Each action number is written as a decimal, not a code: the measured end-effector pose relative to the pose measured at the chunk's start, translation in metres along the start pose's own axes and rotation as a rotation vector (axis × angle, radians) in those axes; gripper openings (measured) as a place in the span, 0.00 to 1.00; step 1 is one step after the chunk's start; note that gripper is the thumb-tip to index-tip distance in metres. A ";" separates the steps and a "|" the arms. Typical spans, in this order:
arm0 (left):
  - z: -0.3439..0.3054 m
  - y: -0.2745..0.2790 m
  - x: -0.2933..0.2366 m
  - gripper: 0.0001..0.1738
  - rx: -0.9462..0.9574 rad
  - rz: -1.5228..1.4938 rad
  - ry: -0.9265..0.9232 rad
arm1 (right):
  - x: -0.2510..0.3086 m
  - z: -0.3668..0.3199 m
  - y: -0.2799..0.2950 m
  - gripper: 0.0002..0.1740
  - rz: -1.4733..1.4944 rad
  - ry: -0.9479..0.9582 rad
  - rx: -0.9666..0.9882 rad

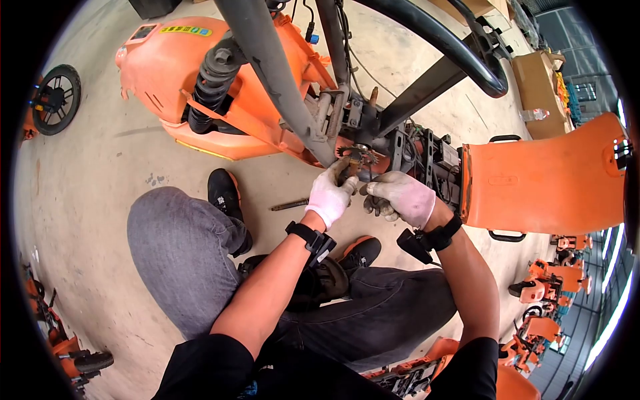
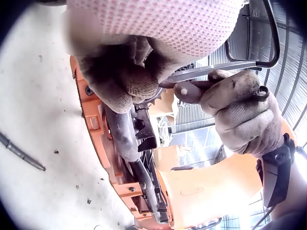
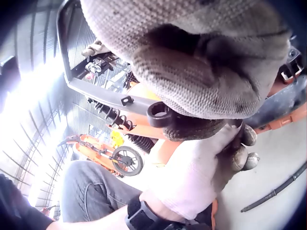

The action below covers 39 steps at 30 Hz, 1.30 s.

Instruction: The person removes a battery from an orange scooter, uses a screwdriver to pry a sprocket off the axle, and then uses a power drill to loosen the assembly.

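Note:
In the head view my gloved left hand [image 1: 335, 190] is at the toothed sprocket [image 1: 365, 155] low on the vehicle's frame. Its thumb and fingers pinch a rusty brown part [image 1: 354, 164] just beneath the teeth. Close on its right, my gloved right hand [image 1: 404, 195] has its fingers curled round a dark wrench. The wrench's ring end [image 3: 157, 123] sticks out of the fist in the right wrist view; most of its shaft is hidden in the glove. In the left wrist view, the right thumb lies near the left fingertips.
The orange vehicle body [image 1: 227, 87] lies beyond my hands, with a shock absorber [image 1: 217, 80] and grey frame tubes above. An orange panel [image 1: 540, 180] stands at right. A dark rod [image 1: 289, 205] lies on the floor near my shoes. Other orange vehicles [image 1: 557, 280] stand behind at right.

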<state>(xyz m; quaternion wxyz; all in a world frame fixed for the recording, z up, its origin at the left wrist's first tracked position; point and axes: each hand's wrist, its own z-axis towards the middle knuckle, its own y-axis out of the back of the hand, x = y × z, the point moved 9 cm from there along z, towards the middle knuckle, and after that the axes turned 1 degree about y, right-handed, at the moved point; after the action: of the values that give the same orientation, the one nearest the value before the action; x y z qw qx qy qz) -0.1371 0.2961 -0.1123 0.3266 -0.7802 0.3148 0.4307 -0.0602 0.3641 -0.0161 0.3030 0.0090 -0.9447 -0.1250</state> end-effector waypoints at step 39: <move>0.000 0.000 0.001 0.27 -0.069 0.082 -0.115 | -0.034 0.001 0.012 0.21 0.202 0.054 -0.025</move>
<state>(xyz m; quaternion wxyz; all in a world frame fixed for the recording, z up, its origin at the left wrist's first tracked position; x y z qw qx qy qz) -0.1368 0.2958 -0.1134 0.2991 -0.7514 0.3123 0.4984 -0.0321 0.3790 -0.0338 0.3395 -0.0869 -0.9306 -0.1054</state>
